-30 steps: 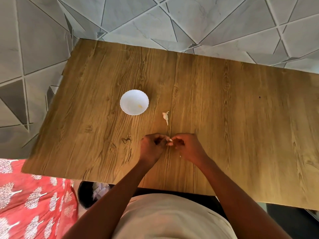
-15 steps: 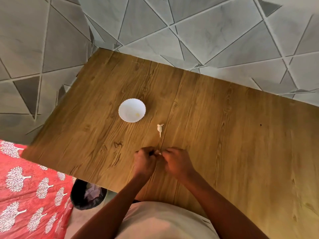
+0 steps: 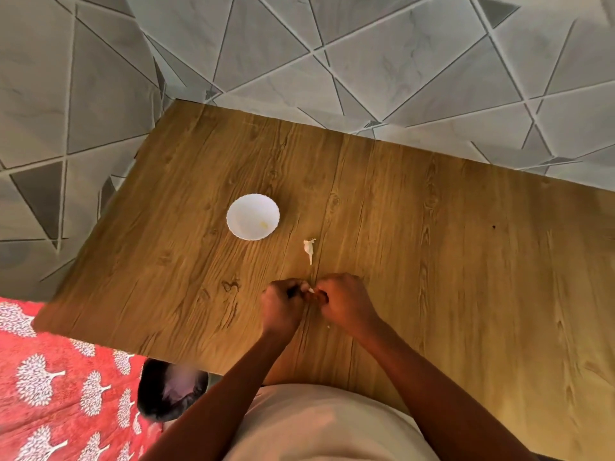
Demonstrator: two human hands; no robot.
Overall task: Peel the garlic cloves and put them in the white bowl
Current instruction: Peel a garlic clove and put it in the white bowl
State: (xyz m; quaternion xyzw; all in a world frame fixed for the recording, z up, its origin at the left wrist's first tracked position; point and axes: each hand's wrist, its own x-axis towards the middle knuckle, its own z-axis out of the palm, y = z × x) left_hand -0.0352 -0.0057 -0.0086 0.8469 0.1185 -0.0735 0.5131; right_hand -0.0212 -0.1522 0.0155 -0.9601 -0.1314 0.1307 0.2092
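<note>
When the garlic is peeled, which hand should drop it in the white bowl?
Probably the left hand. The white bowl sits up and to the left of both hands, nearer the left one, so the right hand would have to cross over. Both pinch the garlic clove.

bowl (image 3: pixel 253 216) on table (image 3: pixel 432 261) | peel scrap (image 3: pixel 309 248) right of bowl

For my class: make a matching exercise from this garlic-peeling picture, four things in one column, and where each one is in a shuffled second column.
Things:
1. white bowl
2. garlic clove
3. garlic skin scrap
4. red patterned cloth

Places:
A. pinched between left hand and right hand
B. beside the table, lower left
C. loose on the table, right of the bowl
D. on the table, beyond the hands, to their left

Pairs: 1-D, 2-A, 3-C, 4-B
</note>
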